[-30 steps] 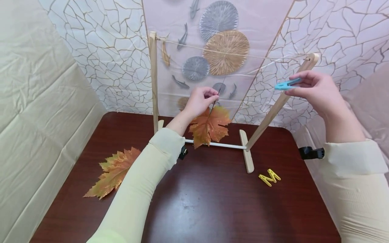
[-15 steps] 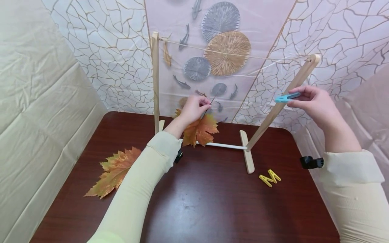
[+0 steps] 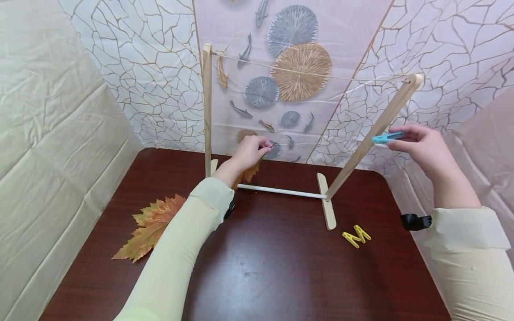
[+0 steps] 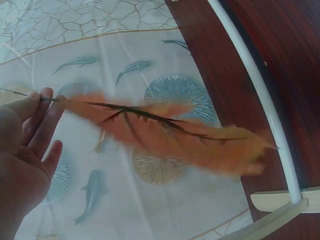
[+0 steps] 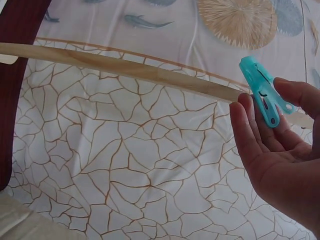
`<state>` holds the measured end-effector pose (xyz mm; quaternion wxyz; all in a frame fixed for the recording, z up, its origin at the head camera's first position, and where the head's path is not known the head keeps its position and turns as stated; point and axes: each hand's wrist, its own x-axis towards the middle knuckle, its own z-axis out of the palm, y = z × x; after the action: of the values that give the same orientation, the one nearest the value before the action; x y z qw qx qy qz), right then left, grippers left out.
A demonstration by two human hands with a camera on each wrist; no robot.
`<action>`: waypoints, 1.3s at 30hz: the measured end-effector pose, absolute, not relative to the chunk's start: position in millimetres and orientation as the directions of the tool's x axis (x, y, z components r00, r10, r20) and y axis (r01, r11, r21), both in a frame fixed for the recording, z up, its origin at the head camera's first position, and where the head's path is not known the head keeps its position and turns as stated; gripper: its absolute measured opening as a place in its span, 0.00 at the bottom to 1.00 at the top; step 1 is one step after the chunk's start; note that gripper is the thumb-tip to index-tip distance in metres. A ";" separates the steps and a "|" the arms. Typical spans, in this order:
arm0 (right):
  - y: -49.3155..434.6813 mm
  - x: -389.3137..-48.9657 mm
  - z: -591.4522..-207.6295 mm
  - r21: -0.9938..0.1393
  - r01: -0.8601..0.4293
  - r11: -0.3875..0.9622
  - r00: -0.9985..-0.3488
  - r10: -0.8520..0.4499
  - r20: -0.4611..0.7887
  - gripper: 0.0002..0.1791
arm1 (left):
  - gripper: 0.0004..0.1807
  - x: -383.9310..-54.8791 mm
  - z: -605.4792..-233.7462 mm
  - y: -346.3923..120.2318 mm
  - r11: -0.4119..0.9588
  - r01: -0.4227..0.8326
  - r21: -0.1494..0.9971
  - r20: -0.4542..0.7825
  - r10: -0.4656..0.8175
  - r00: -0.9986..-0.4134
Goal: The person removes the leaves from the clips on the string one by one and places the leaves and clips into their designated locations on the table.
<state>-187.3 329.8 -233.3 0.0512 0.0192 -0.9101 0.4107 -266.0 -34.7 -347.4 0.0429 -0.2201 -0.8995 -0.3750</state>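
My left hand [image 3: 250, 154] pinches the thin dark stem of an orange artificial maple leaf [image 4: 165, 127] between thumb and fingers. In the head view most of that leaf is hidden behind the hand and wrist; the left wrist view shows it hanging, slightly blurred, from the stem. My right hand [image 3: 423, 147] holds a light blue clothespin [image 5: 264, 92] between thumb and fingertips, beside the right post of a wooden frame [image 3: 371, 138]. A thin string [image 3: 281, 67] runs between the tops of the two posts, above both hands.
A second maple leaf [image 3: 150, 229] lies on the dark table [image 3: 257, 272] at the left, partly under the left sleeve. Two yellow clothespins [image 3: 356, 236] lie near the frame's right foot [image 3: 327, 203]. A white rod [image 3: 281, 191] joins the frame's feet low down.
My left hand has moved down and left with the leaf, which has turned mostly behind the wrist. My right hand has lowered with the blue clothespin.
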 end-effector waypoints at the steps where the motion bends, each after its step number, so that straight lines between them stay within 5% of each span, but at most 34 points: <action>1: 330.6 -187.7 -234.5 -0.742 -0.074 0.667 -0.994 0.006 0.105 0.12 | 0.08 -265.8 -348.6 -35.6 0.617 0.430 0.659 0.240 0.369 -0.898; 13: 343.8 -189.8 -256.9 -0.808 0.008 0.589 -0.999 0.036 0.016 0.07 | 0.08 -263.4 -360.4 -50.4 0.551 0.420 0.721 0.253 0.356 -0.900; 26: 383.1 -171.1 -328.0 -0.810 0.094 0.579 -0.983 0.184 0.017 0.12 | 0.08 -251.6 -374.5 -92.8 0.597 0.385 0.703 0.216 0.337 -0.916; 34: 399.5 -159.4 -369.3 -0.780 0.223 0.585 -0.961 0.268 -0.074 0.07 | 0.09 -241.4 -381.0 -120.0 0.613 0.383 0.691 0.210 0.337 -0.918; 39: 411.7 -152.0 -395.1 -0.732 0.329 0.597 -0.936 0.310 -0.168 0.15 | 0.10 -233.8 -387.3 -133.0 0.617 0.331 0.714 0.180 0.295 -0.938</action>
<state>-152.0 411.7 -395.1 -0.0118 -0.1788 -0.8935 0.4118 -233.8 -133.0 -387.3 0.0225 -0.1742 -0.8989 -0.4013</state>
